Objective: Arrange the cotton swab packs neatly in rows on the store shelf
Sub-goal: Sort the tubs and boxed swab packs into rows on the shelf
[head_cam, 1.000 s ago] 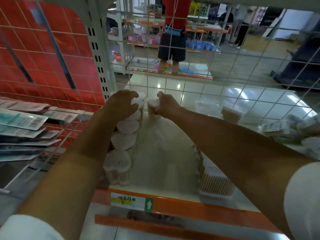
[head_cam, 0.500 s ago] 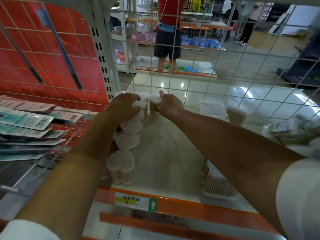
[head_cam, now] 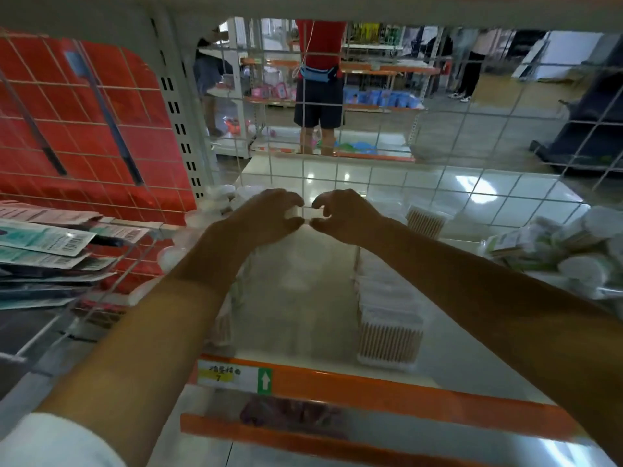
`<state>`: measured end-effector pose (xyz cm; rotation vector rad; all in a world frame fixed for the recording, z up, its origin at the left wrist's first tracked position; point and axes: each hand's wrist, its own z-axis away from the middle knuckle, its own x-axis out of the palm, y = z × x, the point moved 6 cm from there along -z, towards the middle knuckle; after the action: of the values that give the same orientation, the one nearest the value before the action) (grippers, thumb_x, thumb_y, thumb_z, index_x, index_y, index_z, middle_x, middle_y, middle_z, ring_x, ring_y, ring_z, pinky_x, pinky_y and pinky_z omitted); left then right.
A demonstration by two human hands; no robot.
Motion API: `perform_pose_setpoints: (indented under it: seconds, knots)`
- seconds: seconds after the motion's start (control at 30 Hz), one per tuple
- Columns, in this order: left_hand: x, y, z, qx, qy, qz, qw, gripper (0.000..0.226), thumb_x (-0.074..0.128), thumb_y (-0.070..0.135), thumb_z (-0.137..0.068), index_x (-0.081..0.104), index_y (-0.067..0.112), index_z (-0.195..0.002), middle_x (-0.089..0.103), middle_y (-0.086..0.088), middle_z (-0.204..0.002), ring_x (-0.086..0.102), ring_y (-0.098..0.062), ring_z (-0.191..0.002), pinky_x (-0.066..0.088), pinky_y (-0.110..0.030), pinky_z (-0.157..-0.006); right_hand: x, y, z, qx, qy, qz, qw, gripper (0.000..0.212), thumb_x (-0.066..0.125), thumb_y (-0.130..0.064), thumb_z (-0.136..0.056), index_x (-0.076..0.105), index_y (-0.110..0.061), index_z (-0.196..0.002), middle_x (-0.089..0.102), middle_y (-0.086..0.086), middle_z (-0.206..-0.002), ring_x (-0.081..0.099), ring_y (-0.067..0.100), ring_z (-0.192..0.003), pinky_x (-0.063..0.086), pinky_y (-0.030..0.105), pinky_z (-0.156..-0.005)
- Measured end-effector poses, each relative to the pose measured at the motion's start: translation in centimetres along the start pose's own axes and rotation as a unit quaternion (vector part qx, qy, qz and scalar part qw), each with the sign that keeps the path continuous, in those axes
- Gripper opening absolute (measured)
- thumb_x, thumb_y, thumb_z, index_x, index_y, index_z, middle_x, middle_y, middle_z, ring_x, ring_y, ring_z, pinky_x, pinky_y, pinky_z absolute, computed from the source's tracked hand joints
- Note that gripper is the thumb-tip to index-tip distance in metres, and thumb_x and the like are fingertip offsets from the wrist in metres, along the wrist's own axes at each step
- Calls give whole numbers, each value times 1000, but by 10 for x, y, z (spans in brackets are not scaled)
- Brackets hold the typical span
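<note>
While both arms reach deep over the shelf (head_cam: 303, 298), the left hand (head_cam: 266, 217) apparently pinches a cotton swab pack (head_cam: 292, 211). The right hand (head_cam: 344, 215) is curled, empty.

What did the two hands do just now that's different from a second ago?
Both hands have come a little toward the camera and closer together. The left hand has come off the left row of round packs and now grips a small clear pack; the right hand curls beside it, and its hold is unclear. The box row on the right stayed put.
</note>
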<state>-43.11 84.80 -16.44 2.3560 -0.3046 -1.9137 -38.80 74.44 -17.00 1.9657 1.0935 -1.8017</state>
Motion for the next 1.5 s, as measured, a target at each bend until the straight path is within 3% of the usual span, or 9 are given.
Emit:
perform_pose_setpoints:
  seconds: [0.2,0.37,0.53,0.73,0.87,1.0,1.17,1.33,1.5]
  knots:
    - [6,44,-2,41,25,50,998,40,56,28,-91,52,14,-128,58,-4,-126,54,-18,-113,36,-22,-88,-30,37,40,20,60,-62,996,20,63,-23,-85,65,-10,-100,55,0,-81,49,9,-69,38,20,-62]
    - [22,76,-13,70,18,78,994,39,55,27,-91,53,14,-127,58,-5,-124,56,-20,-111,44,-33,-94,-45,80,65,58,146,-91,983,12,61,-16,-86,68,-7,-91,59,-2,-82,53,11,-74,40,17,-67]
    - [37,91,-26,65,7,97,993,38,53,25,-92,52,13,-128,57,-7,-125,55,-21,-109,43,-32,-92,-47,150,88,210,281,-177,920,14,60,-11,-85,66,-7,-97,60,1,-88,56,14,-81,41,22,-71]
    - [53,90,-36,50,-9,84,995,35,52,23,-92,55,12,-125,58,-8,-122,55,-23,-107,39,-27,-83,-17,208,93,333,260,-222,879,40,61,-19,-87,51,-5,-123,59,15,-113,56,25,-100,45,31,-80]
    - [55,88,-37,53,0,87,995,33,53,22,-92,56,10,-123,60,-9,-119,57,-22,-104,41,-28,-83,-6,217,86,363,233,-252,867,52,67,-18,-83,44,-3,-128,57,16,-118,54,27,-107,38,26,-81]
    - [54,89,-37,54,5,93,994,33,54,21,-91,57,10,-122,60,-8,-119,57,-21,-103,38,-24,-80,2,225,87,384,227,-262,856,46,68,-13,-81,48,-2,-121,59,16,-112,53,21,-92,40,27,-76]
    - [52,89,-35,51,13,103,993,32,54,20,-91,57,10,-122,60,-8,-121,57,-21,-104,38,-21,-79,3,228,85,361,223,-247,871,27,67,-9,-80,58,-3,-105,63,14,-104,60,27,-95,51,39,-83]
    - [52,90,-33,48,15,107,993,33,53,20,-92,56,10,-123,59,-7,-124,56,-20,-108,37,-20,-81,-8,227,82,339,255,-240,873,26,62,1,-79,56,-4,-105,63,9,-99,55,17,-85,39,17,-60]
    - [52,89,-32,44,15,113,992,33,54,20,-91,57,9,-122,59,-8,-123,58,-21,-105,38,-20,-78,-10,222,78,330,255,-223,881,27,58,5,-82,55,-2,-108,63,14,-106,54,17,-91,38,21,-69]
